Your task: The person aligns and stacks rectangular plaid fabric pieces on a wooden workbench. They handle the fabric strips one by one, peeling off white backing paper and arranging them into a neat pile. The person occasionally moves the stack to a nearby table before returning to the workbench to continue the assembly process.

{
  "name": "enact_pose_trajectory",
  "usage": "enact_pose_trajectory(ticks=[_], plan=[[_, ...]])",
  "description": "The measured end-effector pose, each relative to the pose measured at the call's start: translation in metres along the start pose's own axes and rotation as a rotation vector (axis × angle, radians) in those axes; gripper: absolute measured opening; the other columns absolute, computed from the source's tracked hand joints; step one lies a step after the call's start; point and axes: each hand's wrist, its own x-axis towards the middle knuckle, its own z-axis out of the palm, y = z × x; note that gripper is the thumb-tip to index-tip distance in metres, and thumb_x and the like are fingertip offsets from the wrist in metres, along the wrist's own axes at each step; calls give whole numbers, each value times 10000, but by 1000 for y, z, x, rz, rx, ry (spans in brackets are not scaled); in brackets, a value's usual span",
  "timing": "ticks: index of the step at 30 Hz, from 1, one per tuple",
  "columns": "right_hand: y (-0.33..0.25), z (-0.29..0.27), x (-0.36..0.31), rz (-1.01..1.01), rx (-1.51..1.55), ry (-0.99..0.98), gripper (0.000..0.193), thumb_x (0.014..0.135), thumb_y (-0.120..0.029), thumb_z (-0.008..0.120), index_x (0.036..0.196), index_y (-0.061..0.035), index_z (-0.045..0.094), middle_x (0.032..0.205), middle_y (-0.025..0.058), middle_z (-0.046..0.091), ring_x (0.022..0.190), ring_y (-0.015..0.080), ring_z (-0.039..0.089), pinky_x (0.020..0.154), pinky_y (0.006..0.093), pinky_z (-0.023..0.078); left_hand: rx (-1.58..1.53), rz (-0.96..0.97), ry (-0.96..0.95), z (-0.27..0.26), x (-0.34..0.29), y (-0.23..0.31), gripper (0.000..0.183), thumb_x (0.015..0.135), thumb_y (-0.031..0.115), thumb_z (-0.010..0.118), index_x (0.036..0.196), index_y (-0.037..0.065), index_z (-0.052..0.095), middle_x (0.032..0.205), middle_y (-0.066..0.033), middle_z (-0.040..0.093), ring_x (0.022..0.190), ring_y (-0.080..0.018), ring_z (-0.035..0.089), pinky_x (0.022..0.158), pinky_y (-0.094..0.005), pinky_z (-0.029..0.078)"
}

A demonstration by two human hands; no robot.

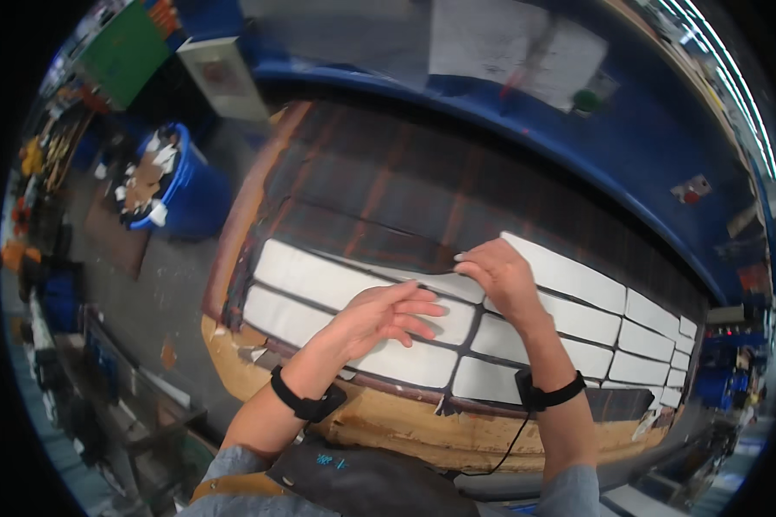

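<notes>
A dark plaid fabric (pixel 405 185) with orange-brown stripes covers the far part of the work table. My right hand (pixel 502 274) is closed in a pinch at the fabric's near edge, which looks slightly lifted there. Nearer to me, white rectangular panels (pixel 405 358) lie in rows with narrow dark gaps between them. Over these panels hovers my left hand (pixel 384 317), fingers spread and holding nothing. Parts of some panels are hidden under my hands and the fabric. Both wrists wear black bands.
The table's worn, light brown front edge (pixel 362 426) runs close to my body. Beyond the fabric stands a long blue machine frame (pixel 560 151). A blue bin (pixel 200 194) full of scraps is on the floor at left. A thin black cable (pixel 517 444) hangs from my right wrist.
</notes>
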Motion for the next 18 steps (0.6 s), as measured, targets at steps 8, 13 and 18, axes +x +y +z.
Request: enact_pose_trajectory(ticks=[8,13,18], plan=[[-44,-26,-6,-233,-102,91,176,806,-234,736,855,-86,655,812,25,617,841,202,587,727,327,474,-327,285,99,-42,11,26,461,1005,345,572,1253,-42,541,1252,-219,625,1121,-316,657,932,-399,599],[-44,-33,-36,-193,-166,108,141,821,-171,719,911,-78,662,882,27,637,888,199,602,776,326,476,-422,364,122,-37,12,37,367,1012,118,532,1341,-45,516,1353,-194,573,1238,-272,578,1065,-395,492],[-32,-37,-44,-149,-225,172,206,795,-148,742,976,-71,679,976,36,662,938,201,618,812,337,488,-248,492,106,0,2,50,387,1054,173,481,1405,10,485,1421,-182,520,1285,-245,545,1084,-352,479]])
